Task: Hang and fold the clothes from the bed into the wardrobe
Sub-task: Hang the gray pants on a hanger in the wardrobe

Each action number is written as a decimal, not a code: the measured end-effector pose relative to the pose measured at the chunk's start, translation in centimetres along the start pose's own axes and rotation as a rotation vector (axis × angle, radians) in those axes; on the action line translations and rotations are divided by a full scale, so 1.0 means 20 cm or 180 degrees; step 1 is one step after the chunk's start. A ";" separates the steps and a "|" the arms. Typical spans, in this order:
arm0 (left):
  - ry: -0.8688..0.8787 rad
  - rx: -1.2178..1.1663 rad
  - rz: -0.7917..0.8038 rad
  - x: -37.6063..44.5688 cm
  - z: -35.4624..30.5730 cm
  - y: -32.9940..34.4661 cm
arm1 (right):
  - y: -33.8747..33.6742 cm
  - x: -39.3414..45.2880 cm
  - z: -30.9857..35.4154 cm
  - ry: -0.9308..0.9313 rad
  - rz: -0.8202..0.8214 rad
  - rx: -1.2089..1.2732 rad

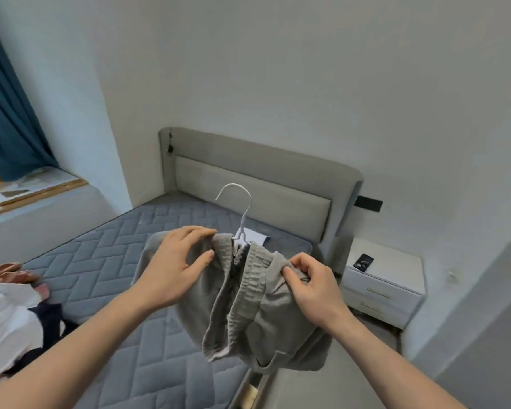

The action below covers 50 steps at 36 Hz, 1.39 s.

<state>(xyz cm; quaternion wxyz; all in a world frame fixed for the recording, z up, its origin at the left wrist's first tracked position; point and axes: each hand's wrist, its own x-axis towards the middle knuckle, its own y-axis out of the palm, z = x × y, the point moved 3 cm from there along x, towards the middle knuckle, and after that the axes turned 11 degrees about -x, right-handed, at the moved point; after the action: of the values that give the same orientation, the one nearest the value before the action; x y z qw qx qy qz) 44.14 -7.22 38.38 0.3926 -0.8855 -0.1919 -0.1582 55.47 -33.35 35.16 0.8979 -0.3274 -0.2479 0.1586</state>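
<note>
Both hands work above the foot end of the bed point(106, 261). The left hand point(171, 270) holds one side of the grey trousers point(248, 314) and the right hand point(313, 287) pinches the other, draping them over a white hanger point(242, 214). A pile of clothes point(9, 308) lies at the bed's left edge, unsorted, so most work seemingly remains. The wardrobe is out of view.

Grey trousers point(248, 305) hang on a white hanger point(242, 214) above the mattress point(106, 261), which is blue-grey with a quilted brick pattern. Beige headboard point(257, 184) behind the mattress; teal curtain point(6, 119) left of it; white nightstand point(384, 281) right of it.
</note>
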 end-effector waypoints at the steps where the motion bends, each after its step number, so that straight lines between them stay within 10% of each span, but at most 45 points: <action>1: 0.0032 -0.0035 0.0077 0.05 -0.04 0.08 | -0.05 0.00 -0.06 0.0065 -0.0028 -0.0039; 23: 0.1294 -0.0943 0.1777 1.03 -1.03 1.70 | -1.23 -0.34 -1.19 0.1890 -0.1548 -0.0781; 50: 0.2528 -0.1515 0.3279 1.94 -2.11 3.12 | -1.95 -0.51 -1.79 0.4064 -0.3621 -0.0524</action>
<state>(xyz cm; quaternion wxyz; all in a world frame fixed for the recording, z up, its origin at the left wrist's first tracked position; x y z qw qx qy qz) 101.64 -69.36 42.48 0.2532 -0.8008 0.4512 -0.3017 71.52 -84.75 34.02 0.7818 -0.2440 0.1676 -0.5488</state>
